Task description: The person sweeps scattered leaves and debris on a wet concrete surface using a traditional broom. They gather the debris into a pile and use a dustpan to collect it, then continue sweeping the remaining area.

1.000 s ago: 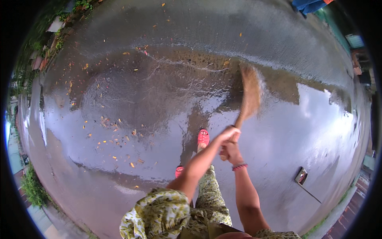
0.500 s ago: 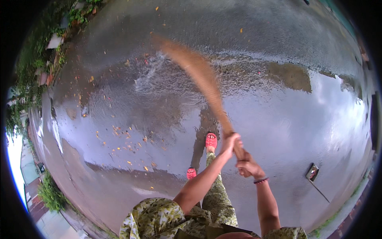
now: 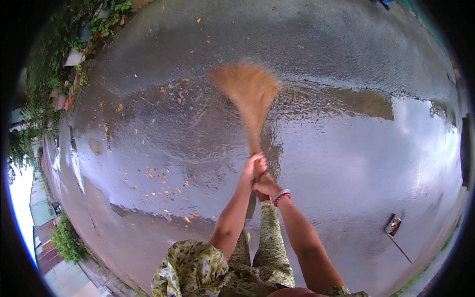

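A straw broom (image 3: 250, 96) reaches away from me over the wet ground, its bristles fanned wide and slightly blurred. My left hand (image 3: 254, 166) is wrapped around the handle just below the bristles. Closer to my body, my right hand (image 3: 267, 186) grips the same handle, with bracelets on its wrist. The broom head is over rippled, shallow water (image 3: 198, 116); whether the tips touch the ground I cannot tell. My hands and forearms mostly cover my feet.
Fallen yellow leaves (image 3: 158, 183) lie scattered on the left. A long-handled dustpan (image 3: 393, 225) is at the right. Plants (image 3: 69, 237) and greenery line the left edge. Part of something blue (image 3: 383, 2), perhaps a person, shows at the far top right.
The bristles have swung right and spread from a narrow, curved sweep into a fan. Both hands have moved left with the handle. My pink sandals, visible before, are now hidden.
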The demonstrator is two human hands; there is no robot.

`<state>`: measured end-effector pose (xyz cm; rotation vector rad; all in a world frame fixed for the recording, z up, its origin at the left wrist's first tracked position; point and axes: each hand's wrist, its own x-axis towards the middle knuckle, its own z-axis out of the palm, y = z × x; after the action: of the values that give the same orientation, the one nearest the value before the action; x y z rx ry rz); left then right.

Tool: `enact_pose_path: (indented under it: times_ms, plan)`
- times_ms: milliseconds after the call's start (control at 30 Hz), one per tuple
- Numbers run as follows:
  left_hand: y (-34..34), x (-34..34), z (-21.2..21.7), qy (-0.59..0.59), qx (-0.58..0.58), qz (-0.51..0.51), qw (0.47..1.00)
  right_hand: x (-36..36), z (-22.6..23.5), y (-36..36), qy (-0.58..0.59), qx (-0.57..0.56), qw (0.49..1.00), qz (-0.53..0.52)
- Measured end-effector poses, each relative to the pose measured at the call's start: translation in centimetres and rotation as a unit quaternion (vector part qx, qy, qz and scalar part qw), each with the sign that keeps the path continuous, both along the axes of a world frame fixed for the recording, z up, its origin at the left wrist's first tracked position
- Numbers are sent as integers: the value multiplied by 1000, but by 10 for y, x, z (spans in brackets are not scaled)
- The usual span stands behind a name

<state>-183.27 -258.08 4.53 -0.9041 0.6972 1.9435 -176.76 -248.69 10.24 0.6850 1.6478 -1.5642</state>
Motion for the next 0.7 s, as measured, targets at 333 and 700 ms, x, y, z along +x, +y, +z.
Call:
enact_pose_path:
  times_ms: [333, 700]
  plan:
    - [33, -9, 110, 45, -212, 98, 971, -10, 125, 50, 8, -186, 982, -30]
    - [156, -188, 12, 121, 103, -225, 961, -182, 66, 77, -22, -22, 936, -351]
